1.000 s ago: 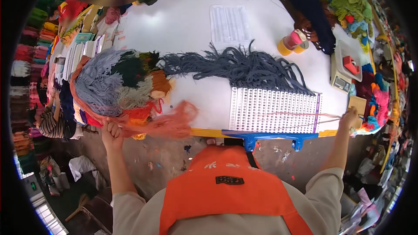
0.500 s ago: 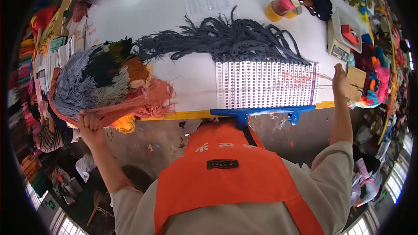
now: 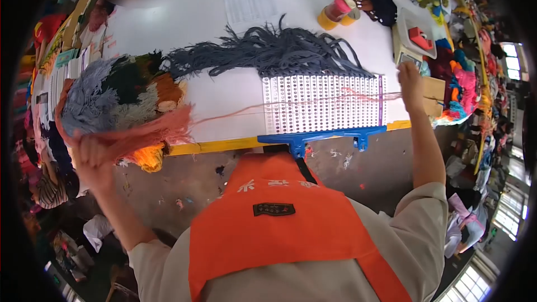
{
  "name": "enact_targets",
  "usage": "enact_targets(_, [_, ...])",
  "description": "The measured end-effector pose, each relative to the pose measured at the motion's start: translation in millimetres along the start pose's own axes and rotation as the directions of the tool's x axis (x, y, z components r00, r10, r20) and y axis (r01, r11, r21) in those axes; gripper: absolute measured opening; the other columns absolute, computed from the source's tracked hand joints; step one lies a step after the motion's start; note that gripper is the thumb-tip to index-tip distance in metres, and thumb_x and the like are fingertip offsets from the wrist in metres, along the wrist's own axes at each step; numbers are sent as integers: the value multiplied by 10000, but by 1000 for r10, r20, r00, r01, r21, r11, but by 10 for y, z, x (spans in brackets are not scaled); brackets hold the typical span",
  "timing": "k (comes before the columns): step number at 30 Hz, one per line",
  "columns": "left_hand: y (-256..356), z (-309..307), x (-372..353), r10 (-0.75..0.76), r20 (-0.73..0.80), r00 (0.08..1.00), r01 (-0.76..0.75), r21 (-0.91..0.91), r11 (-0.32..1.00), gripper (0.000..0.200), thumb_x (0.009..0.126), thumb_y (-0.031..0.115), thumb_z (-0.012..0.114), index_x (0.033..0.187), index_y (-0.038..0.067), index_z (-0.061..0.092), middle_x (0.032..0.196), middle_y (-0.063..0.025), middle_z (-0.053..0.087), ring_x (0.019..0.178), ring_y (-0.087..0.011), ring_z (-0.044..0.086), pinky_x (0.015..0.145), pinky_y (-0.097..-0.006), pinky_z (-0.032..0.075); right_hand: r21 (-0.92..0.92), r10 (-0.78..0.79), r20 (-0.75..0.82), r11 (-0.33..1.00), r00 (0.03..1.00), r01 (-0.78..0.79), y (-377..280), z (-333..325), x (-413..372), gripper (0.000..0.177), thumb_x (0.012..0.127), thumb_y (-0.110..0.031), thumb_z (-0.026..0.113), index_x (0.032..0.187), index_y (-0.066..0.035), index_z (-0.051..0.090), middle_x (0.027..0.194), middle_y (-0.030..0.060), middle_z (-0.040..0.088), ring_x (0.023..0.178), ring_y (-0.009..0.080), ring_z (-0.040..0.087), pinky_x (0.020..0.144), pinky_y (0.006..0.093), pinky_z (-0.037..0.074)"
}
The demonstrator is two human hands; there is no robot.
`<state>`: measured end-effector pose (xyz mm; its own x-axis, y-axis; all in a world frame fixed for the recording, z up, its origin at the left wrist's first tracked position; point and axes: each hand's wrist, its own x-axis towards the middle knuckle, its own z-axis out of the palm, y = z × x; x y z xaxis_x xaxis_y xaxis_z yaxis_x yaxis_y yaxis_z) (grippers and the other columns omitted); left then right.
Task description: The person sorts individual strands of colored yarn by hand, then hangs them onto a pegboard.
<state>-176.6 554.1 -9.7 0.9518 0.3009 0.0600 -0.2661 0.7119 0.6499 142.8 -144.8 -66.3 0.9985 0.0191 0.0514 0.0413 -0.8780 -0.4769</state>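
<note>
My left hand (image 3: 92,154) was fisted round the pink yarn (image 3: 151,134), just off the table's (image 3: 224,92) front left edge. My right hand (image 3: 410,78) pinched one strand (image 3: 235,113) of it at the board's (image 3: 321,120) right edge, and the strand lay taut across the holes. To do this well, I judged, the strand should run level along one row, under even tension from both hands, clear of the grey yarn (image 3: 268,50) behind.
</note>
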Motion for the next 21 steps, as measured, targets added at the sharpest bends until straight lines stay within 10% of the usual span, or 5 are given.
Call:
enact_targets(5, [-1371,1101,136,-59,-316,947,98,108,989,450,1009,329,525,1360,50,503,952,18,577,586,-15,380,396,-170,312,617,-27,363,756,931,-219,-1625,-77,-426,140,1008,-209,512,910,-127,570,630,-76,422,492,5,299,437,183,213])
enact_targets(6, [-1633,825,190,-160,227,961,175,-46,983,439,989,338,552,1307,36,543,1049,-14,647,501,-9,376,377,-184,342,665,-90,394,714,914,-216,-1856,-62,-516,139,1010,-214,516,904,-134,559,634,-70,435,490,1,305,427,179,212])
enact_targets(11, [-2242,1727,87,-362,162,918,312,269,911,358,924,141,627,1256,13,585,1220,-107,655,604,15,493,486,-155,374,749,-246,622,463,743,-474,-2759,63,-974,119,1022,-174,490,976,-77,540,702,7,539,496,29,332,428,183,258])
enact_targets(14, [-2421,1956,-20,-192,368,910,115,220,969,455,848,-14,651,1293,-13,557,1213,-70,656,1009,-66,605,806,-208,502,782,-305,597,427,742,-453,-2979,285,-1125,148,1033,-187,484,1009,-55,545,748,30,584,507,42,384,451,182,310])
enact_targets(21, [-2209,1771,-234,-308,49,950,286,255,924,88,920,24,622,973,-44,636,863,-91,689,723,-93,644,648,-230,539,744,-288,659,386,695,-546,-3184,289,-1344,176,1043,-201,461,1058,-41,533,1037,177,676,844,163,665,645,258,538])
